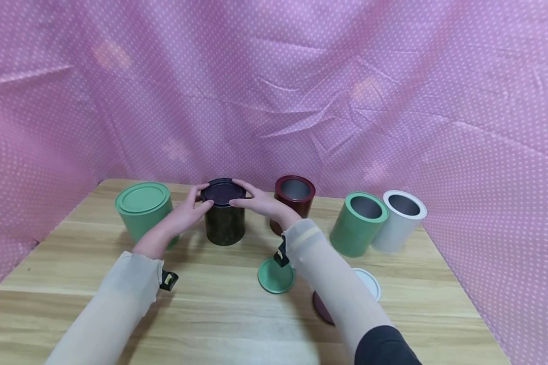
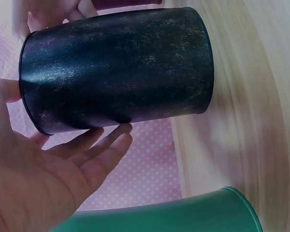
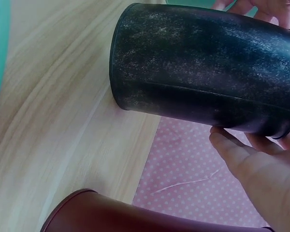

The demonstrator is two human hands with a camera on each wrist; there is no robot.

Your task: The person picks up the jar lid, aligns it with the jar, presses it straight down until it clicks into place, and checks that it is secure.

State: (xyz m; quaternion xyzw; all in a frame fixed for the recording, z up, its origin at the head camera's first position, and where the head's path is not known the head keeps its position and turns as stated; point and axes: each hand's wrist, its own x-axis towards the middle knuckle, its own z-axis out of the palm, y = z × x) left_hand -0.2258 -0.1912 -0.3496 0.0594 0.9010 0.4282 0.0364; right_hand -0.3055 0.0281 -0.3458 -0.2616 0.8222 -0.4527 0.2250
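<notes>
A dark, mottled black can (image 1: 225, 225) stands upright on the table, topped by a flat dark lid (image 1: 224, 194). My left hand (image 1: 188, 213) holds the rim from the left, its thumb at the front edge. From the right, my right hand (image 1: 260, 203) grips the same rim, thumb in front and index finger at the back. In the left wrist view, fingers of the left hand (image 2: 53, 179) lie along the can's side. Fingertips of the right hand (image 3: 266, 169) touch the can's side in the right wrist view.
Left stands a lidded green can (image 1: 143, 213). Open cans stand to the right: dark red (image 1: 297, 205), green (image 1: 356, 233) and white (image 1: 395, 230). Loose lids lie on the wooden table (image 1: 219, 309): green (image 1: 276, 276), dark red (image 1: 321, 309) and white (image 1: 370, 284). Pink dotted cloth (image 1: 274, 91) hangs behind.
</notes>
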